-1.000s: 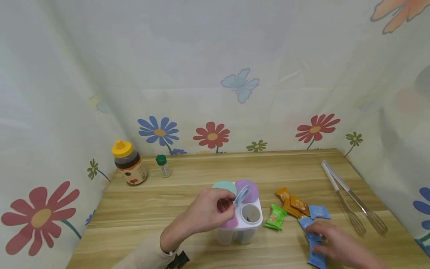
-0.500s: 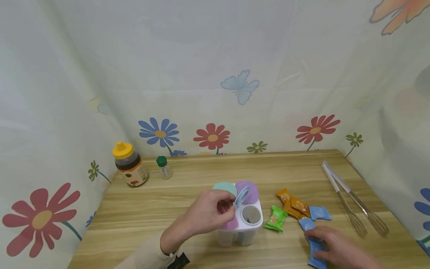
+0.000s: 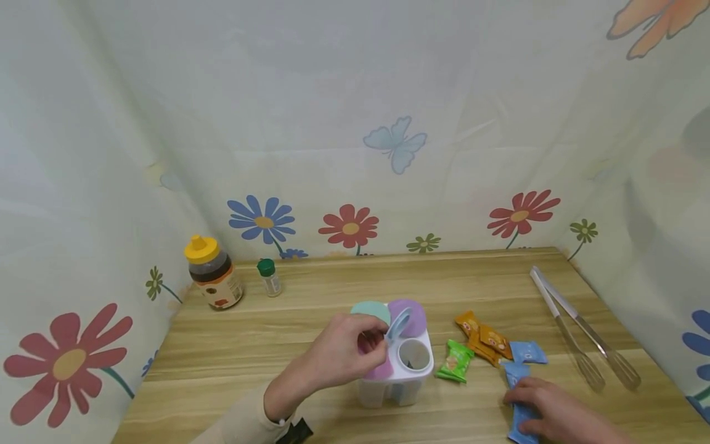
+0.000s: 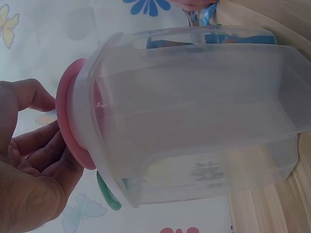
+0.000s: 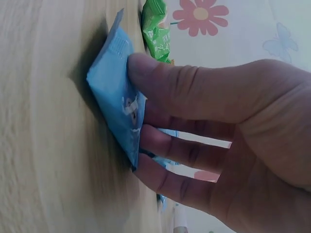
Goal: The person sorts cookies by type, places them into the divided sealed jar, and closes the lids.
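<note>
Judging by looks, the blue packet (image 5: 116,90), pinched by the right hand (image 3: 546,407) right of the box (image 3: 373,393), is probably light, soft and slick, best held edgewise; the tilted blue lid (image 3: 400,323) is pinched by the left hand (image 3: 345,349).

the person's left hand (image 3: 341,348) pinches between thumb and forefinger, wrist raised; the right hand (image 3: 546,406) grips lower down, thumb opposing its fingers.

Slightly farther from the green packet (image 3: 456,361), one blue packet (image 3: 516,372) has been nudged and the right hand (image 3: 549,406) drawn back.
</note>
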A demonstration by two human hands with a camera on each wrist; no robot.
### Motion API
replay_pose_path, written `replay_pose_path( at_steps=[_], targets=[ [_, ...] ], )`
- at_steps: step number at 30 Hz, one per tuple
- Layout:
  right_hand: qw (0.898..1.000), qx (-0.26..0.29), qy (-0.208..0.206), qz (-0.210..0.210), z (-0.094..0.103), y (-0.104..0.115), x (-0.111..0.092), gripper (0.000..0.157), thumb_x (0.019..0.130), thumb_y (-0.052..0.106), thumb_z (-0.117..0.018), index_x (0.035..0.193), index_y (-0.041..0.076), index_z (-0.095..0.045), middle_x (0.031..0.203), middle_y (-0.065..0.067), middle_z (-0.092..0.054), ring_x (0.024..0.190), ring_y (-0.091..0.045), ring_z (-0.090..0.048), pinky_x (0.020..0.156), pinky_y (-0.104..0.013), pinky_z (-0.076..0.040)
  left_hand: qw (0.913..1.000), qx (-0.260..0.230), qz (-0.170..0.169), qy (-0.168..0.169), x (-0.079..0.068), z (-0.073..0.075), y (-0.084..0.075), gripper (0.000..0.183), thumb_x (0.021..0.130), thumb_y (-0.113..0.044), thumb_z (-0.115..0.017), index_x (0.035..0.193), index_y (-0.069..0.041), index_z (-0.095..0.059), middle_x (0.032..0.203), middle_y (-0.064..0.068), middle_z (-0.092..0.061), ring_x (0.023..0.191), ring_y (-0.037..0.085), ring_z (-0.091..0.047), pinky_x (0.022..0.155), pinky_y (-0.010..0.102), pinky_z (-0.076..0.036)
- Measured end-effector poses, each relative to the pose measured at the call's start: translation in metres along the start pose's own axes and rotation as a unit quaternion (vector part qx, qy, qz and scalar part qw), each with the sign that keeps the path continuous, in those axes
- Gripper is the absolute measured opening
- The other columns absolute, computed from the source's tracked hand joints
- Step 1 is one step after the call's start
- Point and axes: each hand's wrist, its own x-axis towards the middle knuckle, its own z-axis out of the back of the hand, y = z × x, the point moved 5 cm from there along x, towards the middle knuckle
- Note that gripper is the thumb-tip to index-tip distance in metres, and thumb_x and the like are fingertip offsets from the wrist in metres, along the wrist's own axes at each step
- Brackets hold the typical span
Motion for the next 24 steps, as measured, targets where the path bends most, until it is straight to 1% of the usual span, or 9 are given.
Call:
replay_pose_path(
  at_steps=[6, 11, 15, 17, 21, 24],
  targets=[
    [0.999, 0.020, 0.007, 0.024, -0.0027, 0.0025, 0.0009, 0.029, 0.081, 0.034, -0.075, 0.105, 0.017, -0.071, 0.100, 0.011, -0.057, 0.084, 0.005, -0.049, 0.067, -0.022, -0.048, 1.0000, -0.001, 0.001, 0.000, -0.0011, 0.0003, -0.0002, 0.013, 0.084, -0.013, -0.069, 0.096, -0.010, -0.072, 0.077, -0.009, -0.062, 0.067, 0.004, -0.057, 0.063, 0.020, -0.054],
    [0.999, 0.042, 0.017, 0.015, -0.0028, 0.0021, 0.0019, 0.020, 0.081, 0.029, -0.075, 0.098, 0.019, -0.071, 0.098, 0.012, -0.058, 0.082, 0.004, -0.050, 0.066, -0.021, -0.046, 1.0000, 0.004, -0.005, -0.002, -0.0004, 0.0005, -0.0013, 0.013, 0.084, -0.012, -0.069, 0.096, -0.010, -0.072, 0.077, -0.008, -0.062, 0.067, 0.004, -0.057, 0.063, 0.019, -0.054],
    [0.998, 0.054, 0.017, 0.000, -0.0011, 0.0025, 0.0025, 0.016, 0.080, 0.029, -0.076, 0.091, 0.022, -0.068, 0.094, 0.011, -0.057, 0.078, 0.004, -0.047, 0.064, -0.021, -0.044, 0.9999, 0.005, -0.008, -0.003, -0.0001, 0.0002, -0.0016, 0.013, 0.084, -0.012, -0.069, 0.095, -0.010, -0.072, 0.078, -0.008, -0.062, 0.068, 0.004, -0.057, 0.063, 0.019, -0.054],
    [0.998, 0.064, 0.018, -0.010, -0.0003, 0.0029, 0.0030, 0.017, 0.080, 0.030, -0.077, 0.091, 0.021, -0.067, 0.092, 0.009, -0.056, 0.075, 0.003, -0.045, 0.062, -0.022, -0.042, 0.9999, 0.004, -0.009, -0.004, -0.0002, 0.0001, -0.0015, 0.012, 0.083, -0.012, -0.069, 0.095, -0.010, -0.072, 0.077, -0.009, -0.062, 0.067, 0.004, -0.057, 0.062, 0.019, -0.054],
    [0.996, 0.084, 0.016, -0.032, 0.0019, 0.0039, 0.0031, 0.024, 0.081, 0.032, -0.076, 0.096, 0.017, -0.066, 0.088, 0.006, -0.056, 0.072, 0.002, -0.045, 0.060, -0.022, -0.042, 0.9998, 0.006, -0.015, -0.010, -0.0001, -0.0002, -0.0012, 0.012, 0.083, -0.011, -0.068, 0.094, -0.010, -0.072, 0.076, -0.009, -0.062, 0.067, 0.004, -0.057, 0.062, 0.018, -0.053],
    [0.996, 0.082, 0.000, -0.026, 0.0032, 0.0059, 0.0018, 0.025, 0.082, 0.032, -0.076, 0.096, 0.015, -0.066, 0.083, 0.009, -0.055, 0.069, 0.003, -0.044, 0.057, -0.022, -0.041, 0.9997, 0.007, -0.019, -0.014, -0.0003, -0.0005, -0.0012, 0.011, 0.082, -0.010, -0.068, 0.093, -0.010, -0.071, 0.075, -0.008, -0.061, 0.066, 0.003, -0.057, 0.061, 0.018, -0.053]
  ],
)
